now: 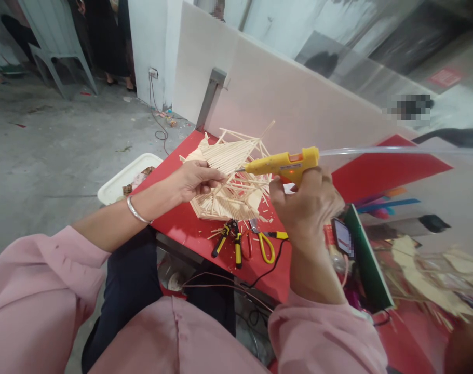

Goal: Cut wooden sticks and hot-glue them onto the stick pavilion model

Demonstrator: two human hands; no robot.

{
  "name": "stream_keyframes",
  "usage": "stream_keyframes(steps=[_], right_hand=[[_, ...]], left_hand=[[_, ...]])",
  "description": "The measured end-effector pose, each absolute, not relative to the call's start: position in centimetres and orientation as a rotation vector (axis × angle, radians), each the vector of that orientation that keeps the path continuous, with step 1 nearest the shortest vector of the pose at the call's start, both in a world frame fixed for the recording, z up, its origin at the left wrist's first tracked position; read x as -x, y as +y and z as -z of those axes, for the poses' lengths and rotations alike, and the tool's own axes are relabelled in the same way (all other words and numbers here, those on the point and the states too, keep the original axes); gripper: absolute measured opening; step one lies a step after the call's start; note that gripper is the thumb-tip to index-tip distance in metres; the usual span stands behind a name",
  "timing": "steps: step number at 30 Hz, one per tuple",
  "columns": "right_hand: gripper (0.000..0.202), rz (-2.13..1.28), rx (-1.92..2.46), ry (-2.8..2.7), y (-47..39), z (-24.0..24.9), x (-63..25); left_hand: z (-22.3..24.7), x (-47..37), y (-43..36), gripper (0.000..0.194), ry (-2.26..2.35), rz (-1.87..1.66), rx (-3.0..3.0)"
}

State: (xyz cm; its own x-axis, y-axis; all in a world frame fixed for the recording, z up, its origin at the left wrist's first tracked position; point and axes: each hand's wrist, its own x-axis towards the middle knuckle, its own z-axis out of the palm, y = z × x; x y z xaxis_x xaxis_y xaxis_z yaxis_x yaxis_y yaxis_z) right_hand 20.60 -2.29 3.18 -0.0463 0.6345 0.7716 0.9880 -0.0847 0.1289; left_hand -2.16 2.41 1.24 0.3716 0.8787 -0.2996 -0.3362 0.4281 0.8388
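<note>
A pale structure of thin wooden sticks (236, 202) stands on the red tabletop (174, 192). At its upper left side my left hand (199, 180) is closed, fingers and thumb pinching the edge of a panel of sticks (230, 155). My right hand (308, 200) is wrapped round the handle of a yellow glue gun (279, 163). A long clear glue stick (376, 151) juts from the back of the gun. The nozzle points left and meets the panel close to my left fingertips; whether it touches is hard to tell.
In front of the structure lie black-and-yellow pliers (230, 241), yellow-handled scissors (265, 244) and stick scraps. A green-sided box (370, 259) with a phone (343, 238) stands at right. White dividing boards (291, 93) rise behind. A white stool (115, 182) is at left.
</note>
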Motion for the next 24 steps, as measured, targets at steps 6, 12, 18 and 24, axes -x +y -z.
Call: stream_keyframes(steps=[6, 12, 18, 24], right_hand=[[0.03, 0.935, 1.746, -1.693, -2.34, -3.31, -20.56], [0.029, 0.885, 1.745, -1.705, -2.33, -3.26, -20.49], [0.028, 0.93, 1.701, -1.704, -2.19, -3.01, -20.65], [0.028, 0.918, 1.737, -1.71, -2.29, -3.18, -20.56]], left_hand=[[-1.61, 2.19, 2.37, 0.022, 0.879, -0.868, -0.769], [-1.56, 2.17, 2.39, 0.02, 0.873, -0.86, -0.778], [-1.61, 2.21, 2.21, 0.022, 0.884, -0.869, -0.774], [-1.44, 2.24, 2.16, 0.022, 0.873, -0.883, -0.768]])
